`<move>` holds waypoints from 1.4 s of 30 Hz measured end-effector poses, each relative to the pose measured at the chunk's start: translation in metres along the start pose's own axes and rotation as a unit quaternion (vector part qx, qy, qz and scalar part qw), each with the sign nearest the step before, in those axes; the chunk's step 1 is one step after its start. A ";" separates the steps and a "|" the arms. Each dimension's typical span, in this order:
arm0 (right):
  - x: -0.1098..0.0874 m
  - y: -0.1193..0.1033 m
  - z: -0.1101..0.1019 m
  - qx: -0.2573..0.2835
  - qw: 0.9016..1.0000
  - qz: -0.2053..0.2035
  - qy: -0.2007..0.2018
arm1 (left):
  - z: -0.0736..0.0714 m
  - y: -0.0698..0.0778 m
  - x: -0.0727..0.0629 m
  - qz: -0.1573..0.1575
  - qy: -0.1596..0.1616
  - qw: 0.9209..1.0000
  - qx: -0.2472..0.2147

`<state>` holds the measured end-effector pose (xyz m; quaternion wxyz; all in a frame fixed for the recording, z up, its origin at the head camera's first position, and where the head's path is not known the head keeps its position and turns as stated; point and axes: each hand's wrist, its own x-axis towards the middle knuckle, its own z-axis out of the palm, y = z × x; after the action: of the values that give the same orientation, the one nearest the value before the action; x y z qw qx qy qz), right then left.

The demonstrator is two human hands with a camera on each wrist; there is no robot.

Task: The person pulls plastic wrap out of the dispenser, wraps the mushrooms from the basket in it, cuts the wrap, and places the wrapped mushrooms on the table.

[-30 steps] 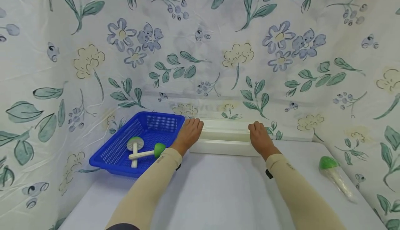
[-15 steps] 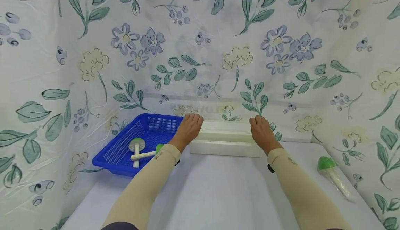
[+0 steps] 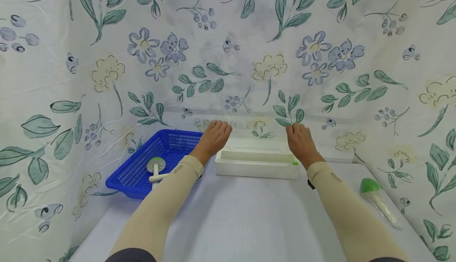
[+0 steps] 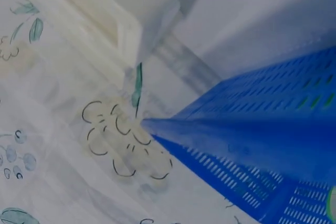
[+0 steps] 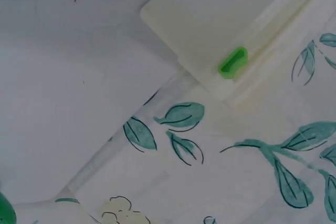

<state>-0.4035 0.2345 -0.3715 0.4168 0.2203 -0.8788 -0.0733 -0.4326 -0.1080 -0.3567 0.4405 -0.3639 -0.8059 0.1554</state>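
A long white box (image 3: pixel 256 169) lies at the back of the table, its long top slot showing, with a small green clip (image 3: pixel 295 162) at the right end of its rim. My left hand (image 3: pixel 213 137) is raised above the box's left end, beside the blue basket. Over the right end is my right hand (image 3: pixel 300 140). Fingers of both hands bend forward, their tips hidden; I cannot tell whether they pinch anything. In the left wrist view, the box (image 4: pixel 157 11) is near the basket's corner. The right wrist view shows the green clip (image 5: pixel 233 63) on the box.
A blue perforated basket (image 3: pixel 124 171) stands at the left with white-stemmed, mushroom-shaped pieces (image 3: pixel 156 165) inside. A green-capped piece with a clear-wrapped stem (image 3: pixel 379 200) lies at the table's right edge. Flowered sheeting (image 3: pixel 228 76) hangs behind the table.
Both hands have risen off the box, and the right has shifted slightly outward. More of the box's slot and rim shows, and the green clip has come into view.
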 end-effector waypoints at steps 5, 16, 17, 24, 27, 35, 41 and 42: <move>0.009 0.002 -0.010 0.009 1.000 0.005 -0.011 | -0.003 -0.008 0.005 0.003 0.028 1.000 0.006; 0.023 0.009 -0.030 0.012 1.000 0.007 -0.022 | -0.017 -0.023 0.019 0.004 0.069 0.997 0.021; 0.024 0.010 -0.031 0.013 1.000 0.006 -0.017 | -0.019 -0.024 0.020 0.004 0.062 0.998 0.024; 0.034 0.012 -0.044 0.013 1.000 -0.005 0.015 | -0.034 -0.033 0.026 -0.004 0.052 0.998 0.022; 0.038 0.014 -0.051 0.015 0.999 -0.012 0.033 | -0.038 -0.037 0.029 -0.003 0.069 0.997 0.024; 0.040 0.018 -0.062 0.050 0.992 -0.027 0.109 | -0.059 -0.043 0.035 0.007 0.091 0.995 0.039; 0.039 0.019 -0.072 0.067 0.990 -0.028 0.122 | -0.068 -0.046 0.037 0.013 0.094 0.995 0.038; 0.039 0.018 -0.074 0.067 0.990 -0.029 0.122 | -0.069 -0.047 0.037 0.013 0.095 0.995 0.038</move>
<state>-0.3747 0.2374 -0.2909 0.5033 0.2809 -0.8172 0.0012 -0.4098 -0.1180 -0.2692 0.5262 -0.3701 -0.7494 0.1567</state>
